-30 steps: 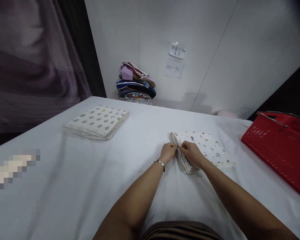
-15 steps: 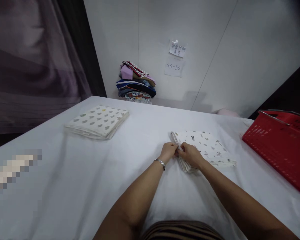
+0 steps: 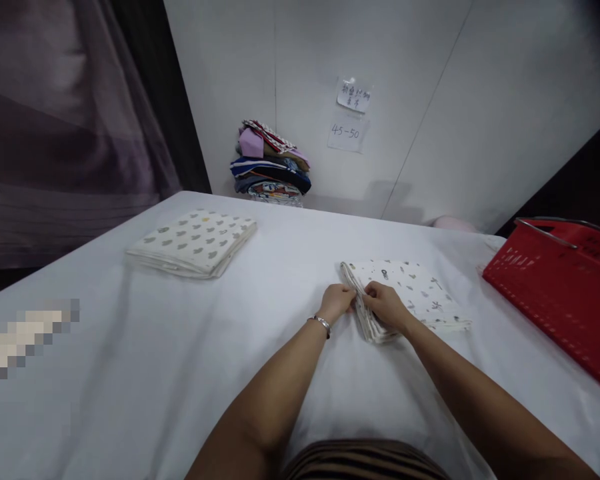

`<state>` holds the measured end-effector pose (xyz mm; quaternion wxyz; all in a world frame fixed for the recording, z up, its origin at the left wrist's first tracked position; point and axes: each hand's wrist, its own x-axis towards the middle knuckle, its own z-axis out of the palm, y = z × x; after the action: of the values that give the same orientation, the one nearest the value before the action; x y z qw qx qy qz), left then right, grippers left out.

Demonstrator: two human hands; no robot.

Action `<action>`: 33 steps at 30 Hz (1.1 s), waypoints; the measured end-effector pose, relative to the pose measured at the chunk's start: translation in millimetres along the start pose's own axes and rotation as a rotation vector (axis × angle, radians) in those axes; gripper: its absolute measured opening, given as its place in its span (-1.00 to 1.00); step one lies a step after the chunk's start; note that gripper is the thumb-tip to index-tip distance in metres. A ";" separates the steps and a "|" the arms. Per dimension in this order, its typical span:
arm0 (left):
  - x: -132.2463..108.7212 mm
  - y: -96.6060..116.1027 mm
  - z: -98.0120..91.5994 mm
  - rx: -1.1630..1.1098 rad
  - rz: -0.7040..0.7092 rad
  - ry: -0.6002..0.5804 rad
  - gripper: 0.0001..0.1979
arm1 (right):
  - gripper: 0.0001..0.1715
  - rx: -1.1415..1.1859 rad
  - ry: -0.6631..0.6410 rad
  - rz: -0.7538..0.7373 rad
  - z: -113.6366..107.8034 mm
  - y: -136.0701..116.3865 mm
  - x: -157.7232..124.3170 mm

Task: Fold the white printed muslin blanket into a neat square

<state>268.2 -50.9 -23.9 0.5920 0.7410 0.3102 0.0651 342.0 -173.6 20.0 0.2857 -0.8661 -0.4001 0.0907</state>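
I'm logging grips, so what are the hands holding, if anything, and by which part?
The left hand and right hand pinch the folded white printed cloth at its layered left edge.

Right cloth (image 3: 420, 288): white, scattered grey prints; left cloth (image 3: 193, 239): white, grey blotches; basket (image 3: 565, 293): red.

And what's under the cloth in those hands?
The white sheet shows beside the cloth. Whatever is right underneath is covered, so I can't tell.
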 end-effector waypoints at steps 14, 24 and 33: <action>-3.2 9.1 -1.6 0.196 0.010 0.038 -0.85 | -0.94 -0.361 -0.046 0.021 -0.9 -21.8 -2.9; 2.0 1.6 -1.8 0.095 0.003 0.007 -0.84 | -0.98 -0.342 -0.088 -0.002 3.4 -17.6 -1.8; 5.6 3.8 0.1 -0.063 0.026 0.120 -0.79 | -0.95 -0.394 -0.090 -0.023 5.5 -22.7 -4.2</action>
<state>274.2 -48.4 -21.9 0.5943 0.7208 0.3334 0.1268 322.6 -162.7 28.1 0.0935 -0.8957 -0.4322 0.0462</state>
